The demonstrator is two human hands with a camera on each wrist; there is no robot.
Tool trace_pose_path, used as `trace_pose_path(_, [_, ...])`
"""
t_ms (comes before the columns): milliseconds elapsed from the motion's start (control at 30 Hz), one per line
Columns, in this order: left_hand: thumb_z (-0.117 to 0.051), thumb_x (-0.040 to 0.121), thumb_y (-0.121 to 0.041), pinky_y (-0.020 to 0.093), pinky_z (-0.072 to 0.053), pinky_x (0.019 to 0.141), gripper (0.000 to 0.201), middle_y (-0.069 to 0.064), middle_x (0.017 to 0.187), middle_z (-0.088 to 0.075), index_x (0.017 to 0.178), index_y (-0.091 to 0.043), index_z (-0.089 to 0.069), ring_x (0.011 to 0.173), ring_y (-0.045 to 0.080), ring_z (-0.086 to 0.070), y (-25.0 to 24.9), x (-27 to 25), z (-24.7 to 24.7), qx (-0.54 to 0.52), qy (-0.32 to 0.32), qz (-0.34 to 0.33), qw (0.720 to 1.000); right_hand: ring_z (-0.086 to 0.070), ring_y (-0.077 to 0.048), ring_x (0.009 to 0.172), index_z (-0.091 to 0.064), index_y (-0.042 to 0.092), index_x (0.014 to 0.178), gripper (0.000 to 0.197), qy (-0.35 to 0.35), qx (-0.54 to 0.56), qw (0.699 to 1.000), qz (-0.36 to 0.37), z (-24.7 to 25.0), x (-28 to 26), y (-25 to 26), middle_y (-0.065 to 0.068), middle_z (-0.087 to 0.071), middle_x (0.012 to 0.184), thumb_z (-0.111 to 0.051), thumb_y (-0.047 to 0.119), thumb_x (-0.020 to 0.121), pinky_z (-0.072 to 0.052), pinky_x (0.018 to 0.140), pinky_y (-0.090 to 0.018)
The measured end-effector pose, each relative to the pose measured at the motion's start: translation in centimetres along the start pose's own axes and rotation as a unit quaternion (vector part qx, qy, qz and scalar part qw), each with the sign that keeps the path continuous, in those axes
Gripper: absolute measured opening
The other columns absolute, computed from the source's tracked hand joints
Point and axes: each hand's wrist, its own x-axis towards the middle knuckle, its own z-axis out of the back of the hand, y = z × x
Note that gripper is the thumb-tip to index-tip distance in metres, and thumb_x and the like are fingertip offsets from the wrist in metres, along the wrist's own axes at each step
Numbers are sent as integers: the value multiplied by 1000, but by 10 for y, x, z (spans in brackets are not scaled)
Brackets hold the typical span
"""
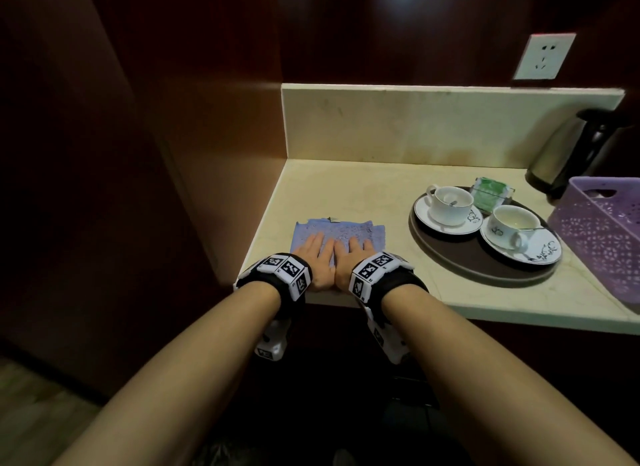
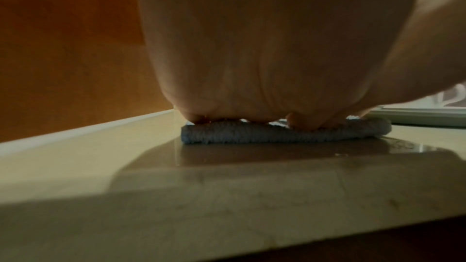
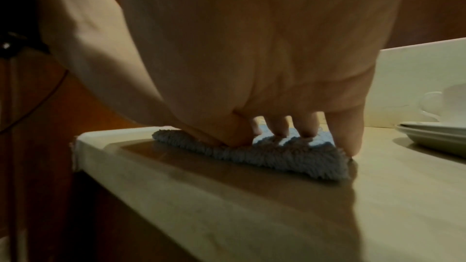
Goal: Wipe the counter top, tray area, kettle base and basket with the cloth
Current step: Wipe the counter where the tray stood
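Both palms down, side by side: the left hand (image 1: 317, 257) and right hand (image 1: 349, 259) lie flat with fingers straight, pressing the blue cloth (image 1: 346, 231) onto the counter top (image 1: 346, 188) near its front left corner (nothing gripped, just pressure). To the right sit the tray (image 1: 460, 254) with two cups, the purple basket (image 1: 602, 237) and the kettle (image 1: 568, 146).

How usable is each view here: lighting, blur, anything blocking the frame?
Head view: dim, dark vignetted corners, wide-angle bending, kettle soft, cloth readable. Left wrist view: the left hand fills the frame, soft and backlit, shadowing the glossy counter top. Right wrist view: dim, blurred, right hand dominates.
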Motion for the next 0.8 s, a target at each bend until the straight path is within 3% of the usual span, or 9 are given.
trace_pose_path(133, [-21,101,-48,40,2,123,73,11,163,13,156,-11,7,150,27,14,16,-11,-14,0,4,9,1000,1,-36,150,5,11,155,71,5,-18,1000,6,-14,14,17,-15,0,163,-28,42,101,-9,119,-56])
trace_pose_path(333, [-24,101,-42,41,0,123,70,11,163,15,156,-13,8,150,28,13,30,-21,-13,-32,20,62,997,-2,-39,149,6,21,156,74,18,-2,1000,-8,-17,36,36,-9,2,164,-32,45,97,-25,111,-61])
trace_pose_path(467, [-29,104,-34,39,2,122,69,14,162,17,156,-9,9,150,29,13,34,-27,3,-51,42,106,992,-1,-36,150,7,28,154,84,14,-6,999,30,-28,80,40,-6,-3,164,-27,56,83,-18,113,-63])
trace_pose_path(700, [-32,105,-36,39,4,122,73,19,161,16,154,-3,11,150,31,15,45,-8,22,-41,34,119,991,2,-36,150,1,30,155,77,-9,52,997,61,2,75,41,-11,-1,163,-37,48,91,-10,119,-56])
trace_pose_path(800, [-24,105,-36,40,5,122,69,19,161,16,155,-4,10,150,31,14,58,15,25,-51,25,127,990,3,-34,150,1,29,156,69,-13,66,995,69,18,76,34,-8,3,164,-36,41,99,-6,120,-52])
